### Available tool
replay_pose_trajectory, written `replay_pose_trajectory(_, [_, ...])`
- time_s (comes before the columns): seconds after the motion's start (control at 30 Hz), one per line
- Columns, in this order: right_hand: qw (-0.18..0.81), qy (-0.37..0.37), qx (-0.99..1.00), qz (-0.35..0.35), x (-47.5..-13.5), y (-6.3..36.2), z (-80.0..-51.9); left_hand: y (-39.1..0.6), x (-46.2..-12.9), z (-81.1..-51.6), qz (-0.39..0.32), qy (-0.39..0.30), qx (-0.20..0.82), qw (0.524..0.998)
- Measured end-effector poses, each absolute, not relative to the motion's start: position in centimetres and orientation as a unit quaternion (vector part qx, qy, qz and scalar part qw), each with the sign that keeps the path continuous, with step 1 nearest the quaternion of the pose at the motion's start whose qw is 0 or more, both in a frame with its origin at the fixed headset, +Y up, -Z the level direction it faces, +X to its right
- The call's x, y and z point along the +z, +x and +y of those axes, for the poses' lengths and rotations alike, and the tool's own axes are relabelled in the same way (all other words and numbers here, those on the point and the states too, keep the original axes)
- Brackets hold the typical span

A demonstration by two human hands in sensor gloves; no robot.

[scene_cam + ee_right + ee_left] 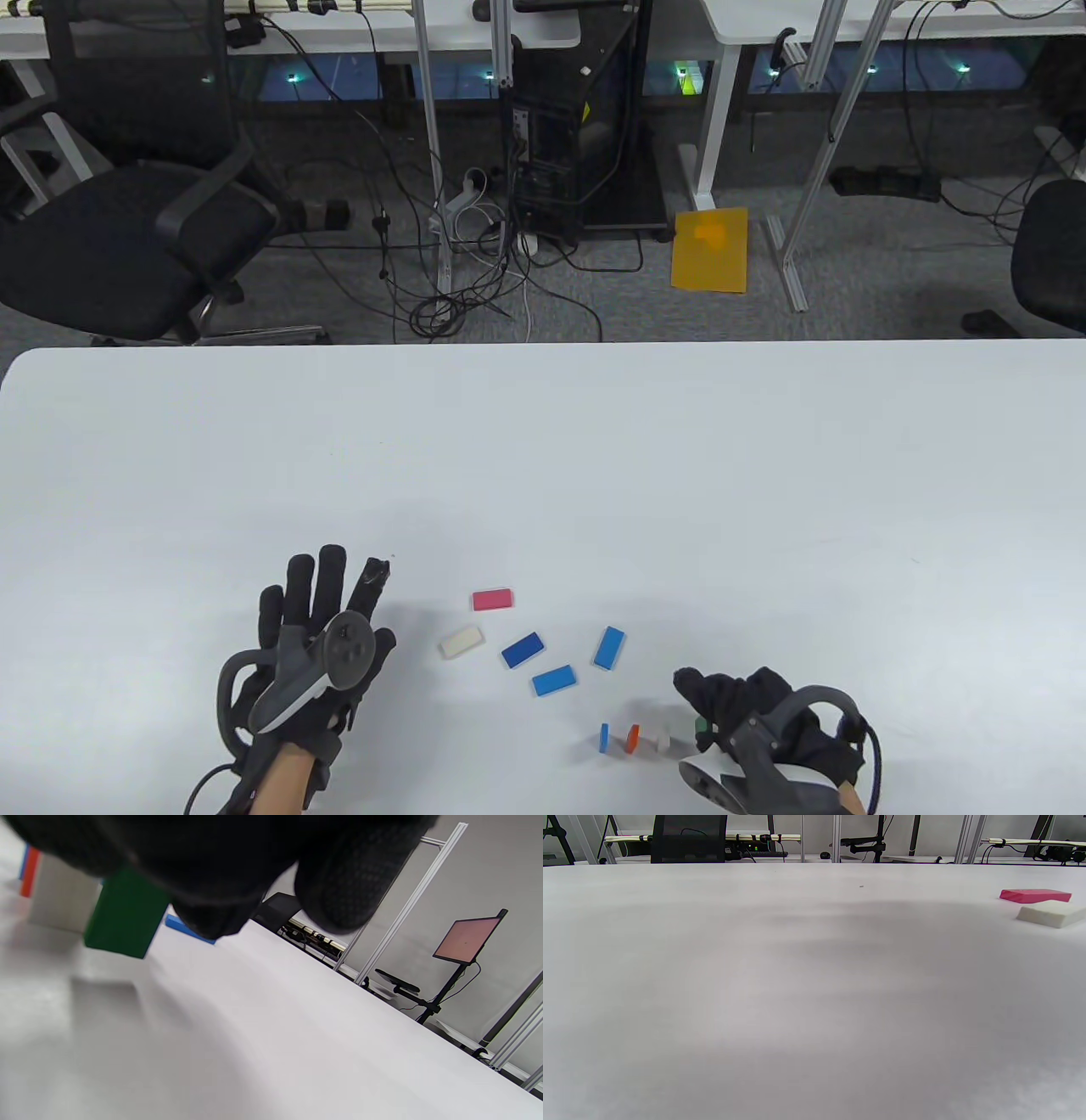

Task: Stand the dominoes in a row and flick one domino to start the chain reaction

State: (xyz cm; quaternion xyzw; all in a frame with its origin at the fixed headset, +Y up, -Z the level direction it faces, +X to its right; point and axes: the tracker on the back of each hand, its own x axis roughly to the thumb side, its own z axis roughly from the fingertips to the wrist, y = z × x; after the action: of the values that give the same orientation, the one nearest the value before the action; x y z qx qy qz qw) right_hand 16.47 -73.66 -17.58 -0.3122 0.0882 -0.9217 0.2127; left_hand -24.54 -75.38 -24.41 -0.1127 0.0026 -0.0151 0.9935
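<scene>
right hand (755, 722) – fingers (339, 887) curled on green domino (125, 916) | left hand (318, 645) – flat

Beyond the table (543, 441): 1 black office chair (127, 246) at left, tangled cables (450, 306), 1 yellow sheet (711, 250).

White table (543, 441). Beyond standing row, flat dominoes: pink (493, 600), cream (461, 643), three blue (522, 649). Row coloured blue (604, 737), orange (632, 737), white (663, 742), green (701, 727). Gloves black (318, 607).
</scene>
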Motion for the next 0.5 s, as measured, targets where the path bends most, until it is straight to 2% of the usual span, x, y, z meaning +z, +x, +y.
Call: replay_pose_trajectory(0.5, [0.223,-0.326,-0.914,0.089,-17.01,15.82,-74.23,-24.55,-24.40,-75.26,0.002,-0.114,-0.015,0.993])
